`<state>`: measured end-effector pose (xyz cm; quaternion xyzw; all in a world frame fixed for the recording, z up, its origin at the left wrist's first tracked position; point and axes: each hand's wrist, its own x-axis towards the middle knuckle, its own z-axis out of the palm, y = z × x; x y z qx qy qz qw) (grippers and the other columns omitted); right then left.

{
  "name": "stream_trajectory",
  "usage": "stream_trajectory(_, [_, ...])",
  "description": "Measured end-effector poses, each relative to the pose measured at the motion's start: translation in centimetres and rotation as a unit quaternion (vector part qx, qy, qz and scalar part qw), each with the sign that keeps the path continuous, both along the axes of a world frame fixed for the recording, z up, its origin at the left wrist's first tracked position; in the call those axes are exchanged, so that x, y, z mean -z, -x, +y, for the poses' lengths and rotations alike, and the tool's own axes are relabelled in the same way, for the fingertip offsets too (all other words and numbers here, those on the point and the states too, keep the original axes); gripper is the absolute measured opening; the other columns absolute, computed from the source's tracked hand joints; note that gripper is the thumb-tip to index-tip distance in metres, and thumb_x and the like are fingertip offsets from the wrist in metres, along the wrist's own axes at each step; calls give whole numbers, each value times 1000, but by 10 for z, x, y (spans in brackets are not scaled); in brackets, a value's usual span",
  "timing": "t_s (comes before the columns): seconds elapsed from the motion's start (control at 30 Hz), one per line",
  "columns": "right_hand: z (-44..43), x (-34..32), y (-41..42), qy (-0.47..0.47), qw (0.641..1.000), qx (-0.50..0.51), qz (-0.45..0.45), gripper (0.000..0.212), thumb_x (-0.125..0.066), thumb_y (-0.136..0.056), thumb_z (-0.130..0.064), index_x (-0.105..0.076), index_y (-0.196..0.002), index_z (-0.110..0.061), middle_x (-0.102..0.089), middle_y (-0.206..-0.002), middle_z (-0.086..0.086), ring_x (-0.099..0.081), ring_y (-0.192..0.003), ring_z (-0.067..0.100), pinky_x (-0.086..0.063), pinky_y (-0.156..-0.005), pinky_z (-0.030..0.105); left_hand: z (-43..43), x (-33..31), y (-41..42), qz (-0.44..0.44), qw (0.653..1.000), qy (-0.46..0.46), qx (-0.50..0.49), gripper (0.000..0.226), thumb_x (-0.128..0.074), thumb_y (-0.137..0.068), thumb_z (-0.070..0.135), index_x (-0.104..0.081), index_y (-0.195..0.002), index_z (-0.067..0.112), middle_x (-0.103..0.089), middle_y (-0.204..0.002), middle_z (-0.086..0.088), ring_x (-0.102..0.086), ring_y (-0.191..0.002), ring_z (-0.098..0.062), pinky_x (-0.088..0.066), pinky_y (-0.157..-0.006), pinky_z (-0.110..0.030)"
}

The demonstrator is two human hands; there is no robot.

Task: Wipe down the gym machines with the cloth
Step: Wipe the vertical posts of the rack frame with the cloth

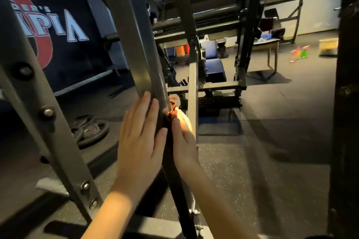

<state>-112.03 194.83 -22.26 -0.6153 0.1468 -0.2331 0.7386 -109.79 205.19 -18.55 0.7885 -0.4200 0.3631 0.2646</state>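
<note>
Against the slanted grey steel beam (136, 44) of a gym machine, at the middle of the view, both bare hands are pressing from opposite sides. The left hand (139, 137) is lying flat on the beam's left face, its fingers straight and slightly spread, and it is holding nothing. The right hand (184, 141) is pushing on the beam's right edge with its fingers stretched upward. It is trapping a reddish-brown cloth (172, 105) between palm and metal. Only a frayed bit of the cloth is peeking out by the fingertips. I cannot tell whether the thumb is hooking around it.

A bolted grey upright (48, 112) is leaning at the left. Behind it, weight plates (89, 132) are lying on the dark rubber floor (272, 141). A dark banner (58, 25) with pale letters is hanging on the left wall. Far back on the right, coloured spray bottles (300, 53) are standing on the floor between a small table (266, 42) and a pale box (328, 46).
</note>
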Motion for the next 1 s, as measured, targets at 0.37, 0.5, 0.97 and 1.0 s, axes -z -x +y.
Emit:
stream_trajectory(0.37, [-20, -25, -1, -61, 992, -105, -32, 48, -30, -99, -57, -51, -131, -27, -66, -113, 1, -63, -102, 13, -47, -98, 37, -2, -16, 3, 28, 994, -85, -62, 53, -25, -98, 44, -17, -148, 28, 7, -158, 26, 3, -148, -1, -7, -117, -32])
stream_trajectory(0.5, [-24, -78, -13, 40, 987, -69, -138, 39, -38, -102, -44, -48, -136, -29, -65, -115, -5, -60, -107, 8, -44, -103, 38, 3, -28, 7, 67, 996, -60, -26, 53, -20, -95, 51, -16, -146, 37, 2, -149, 41, -9, -142, 9, -12, -118, -23])
stream_trajectory(0.97, [-18, -103, -18, 81, 946, -72, -305, 39, -33, -106, -21, -45, -142, -20, -56, -134, 1, -51, -127, 13, -39, -111, 43, 6, -63, -16, 3, 999, -36, -11, 53, -24, -98, 44, -16, -149, 28, 5, -154, 35, -5, -146, 3, -9, -118, -29])
stream_trajectory(1.0, [-18, -123, -20, 86, 944, -68, -311, 39, -33, -105, -28, -45, -141, -23, -57, -132, 1, -52, -125, 13, -39, -110, 41, 7, -63, -16, 6, 999, -34, -7, 53, -24, -98, 44, -17, -149, 29, 3, -153, 34, -6, -146, 3, -10, -119, -29])
